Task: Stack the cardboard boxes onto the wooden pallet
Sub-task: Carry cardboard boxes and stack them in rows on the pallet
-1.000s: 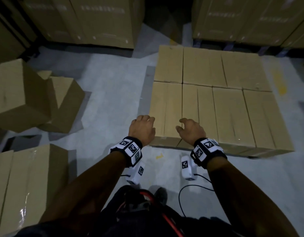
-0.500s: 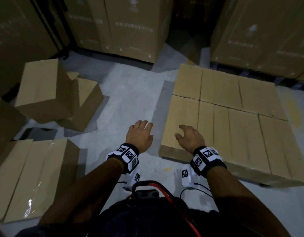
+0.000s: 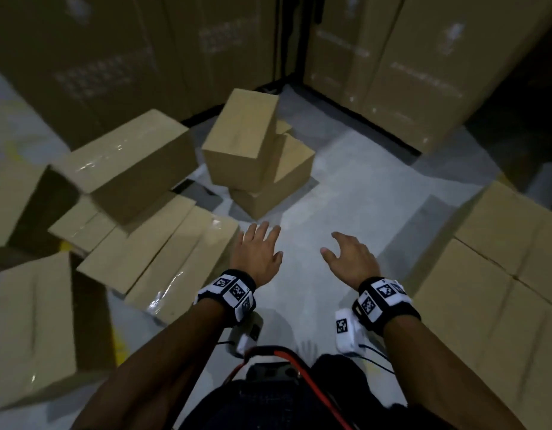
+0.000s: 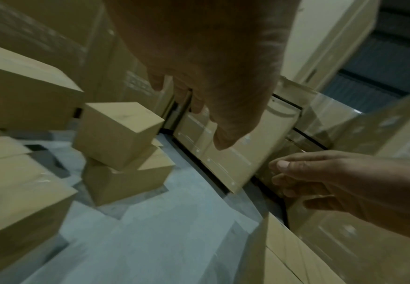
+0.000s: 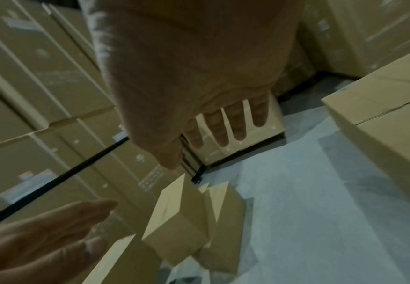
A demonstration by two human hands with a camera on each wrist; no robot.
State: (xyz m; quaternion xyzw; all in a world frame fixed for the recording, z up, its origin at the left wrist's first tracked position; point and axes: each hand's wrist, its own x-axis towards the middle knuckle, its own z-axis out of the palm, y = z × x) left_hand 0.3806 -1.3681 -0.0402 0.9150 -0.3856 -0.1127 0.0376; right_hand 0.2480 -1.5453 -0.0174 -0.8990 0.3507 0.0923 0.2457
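Both hands are released and empty: the left hand (image 3: pixel 259 253) is held flat with fingers spread, the right hand (image 3: pixel 349 261) is loosely cupped, and both hover over bare floor (image 3: pixel 370 193). The next box to fetch is judged to be the top box (image 3: pixel 241 141) of a two-box pile straight ahead of the hands, slightly toward the left hand, which is the nearer one. The top box lies skewed across the lower box (image 3: pixel 279 181), its long axis running away from the hands and leaning a little to the right; a grasp likely calls for one hand on each long side. The stacked boxes (image 3: pixel 498 293) lie just beside the right hand, on its outer side; the pallet under them is hidden. Loose boxes (image 3: pixel 153 252) lie beside the left hand. The head view shows both wrists and the whole layout. The left wrist view shows the skewed overhang of the top box (image 4: pixel 116 132) on its base. The right wrist view shows the near edge of the stacked boxes (image 5: pixel 384 119).
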